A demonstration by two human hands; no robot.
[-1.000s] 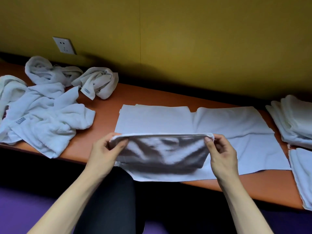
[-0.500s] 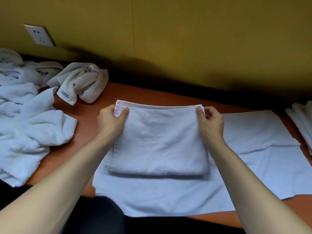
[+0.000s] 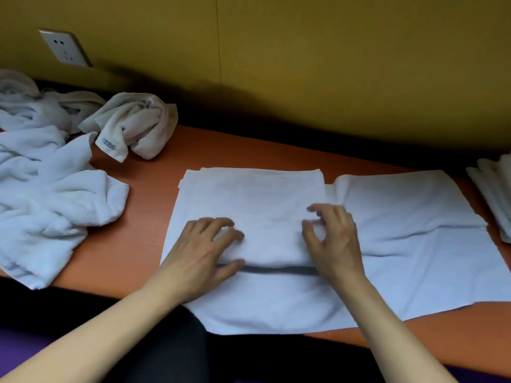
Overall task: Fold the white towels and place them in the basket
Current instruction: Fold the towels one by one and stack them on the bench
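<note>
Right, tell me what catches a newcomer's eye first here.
Two hands, left and right, rest on a folded towel at the middle of the orange table. A heap of crumpled towels lies far left, and a neat stack sits at the right edge.

Folded white towel (image 3: 257,205) lies flat atop a spread white cloth (image 3: 409,244).

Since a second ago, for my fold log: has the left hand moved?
Yes. The left hand went from the towel's raised edge down onto it, nearer the table edge.
</note>
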